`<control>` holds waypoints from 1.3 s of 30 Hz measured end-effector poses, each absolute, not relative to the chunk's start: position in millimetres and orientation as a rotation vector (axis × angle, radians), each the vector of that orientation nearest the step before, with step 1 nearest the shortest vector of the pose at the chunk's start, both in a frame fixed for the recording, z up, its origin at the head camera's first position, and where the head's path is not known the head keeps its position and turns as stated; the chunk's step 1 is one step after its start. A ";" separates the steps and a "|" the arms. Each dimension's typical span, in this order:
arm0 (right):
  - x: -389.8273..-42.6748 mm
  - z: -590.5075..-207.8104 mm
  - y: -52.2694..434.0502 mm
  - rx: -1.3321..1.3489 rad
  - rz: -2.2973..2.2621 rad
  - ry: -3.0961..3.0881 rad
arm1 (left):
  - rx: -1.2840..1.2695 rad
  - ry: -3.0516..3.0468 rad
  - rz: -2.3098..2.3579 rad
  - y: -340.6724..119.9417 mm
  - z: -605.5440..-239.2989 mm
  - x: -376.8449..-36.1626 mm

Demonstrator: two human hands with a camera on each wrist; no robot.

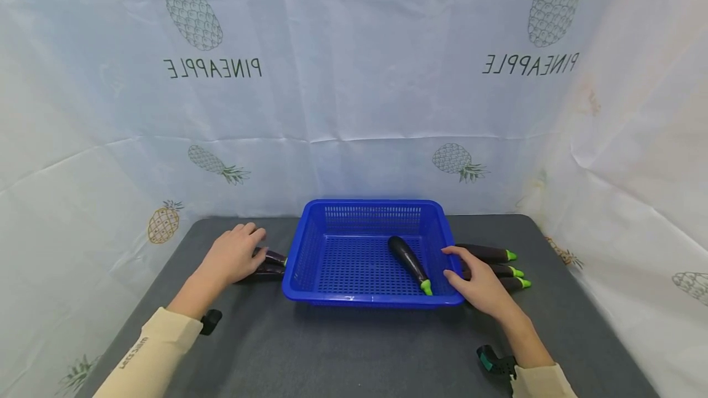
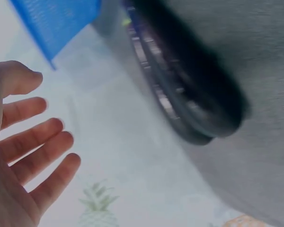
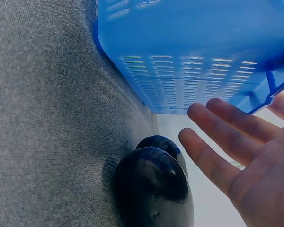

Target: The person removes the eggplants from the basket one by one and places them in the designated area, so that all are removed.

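A blue plastic basket [image 1: 372, 300] stands mid-table with one dark eggplant [image 1: 407, 258] lying in it, green stem end toward the near right. Over the eggplants [image 1: 268, 270] left of the basket hovers my left hand [image 1: 233, 255]; the left wrist view shows its fingers spread and apart from them. At the basket's right rim is my right hand [image 1: 480, 286], fingers extended beside the wall; whether the fingertips touch the rim is hard to tell. Beneath and beyond that hand lie three eggplants [image 1: 485, 253] with bright green stem ends, partly hidden by it.
The dark grey table [image 1: 354, 349] has rounded far corners. Behind it and at both sides hangs a pale cloth [image 1: 354, 97] printed with pineapples. The basket's far side stands close to this cloth.
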State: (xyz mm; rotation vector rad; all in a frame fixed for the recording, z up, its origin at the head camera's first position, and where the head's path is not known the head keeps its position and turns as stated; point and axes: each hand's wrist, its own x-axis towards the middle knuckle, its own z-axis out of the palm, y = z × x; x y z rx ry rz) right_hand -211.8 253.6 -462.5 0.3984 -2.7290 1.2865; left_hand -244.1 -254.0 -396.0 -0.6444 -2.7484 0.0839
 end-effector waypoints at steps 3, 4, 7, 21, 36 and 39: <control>-212.0 -462.7 253.9 0.397 1.286 -2.727 | -0.664 -2.705 0.057 -249.6 -386.1 -244.1; -212.0 -462.7 254.0 0.396 1.287 -2.728 | -0.671 -2.695 0.048 -247.6 -383.2 -244.1; -212.3 -462.9 254.1 0.389 1.289 -2.732 | -0.701 -2.655 0.020 -238.7 -374.5 -243.4; -212.3 -461.7 254.4 0.390 1.261 -2.743 | -0.950 -2.483 -0.033 -176.1 -340.2 -239.5; -212.5 -461.8 254.4 0.389 1.267 -2.744 | -1.096 -2.426 0.023 -125.4 -327.0 -247.5; -212.5 -462.1 254.7 0.387 1.271 -2.744 | -1.122 -2.428 0.052 -115.4 -327.0 -250.7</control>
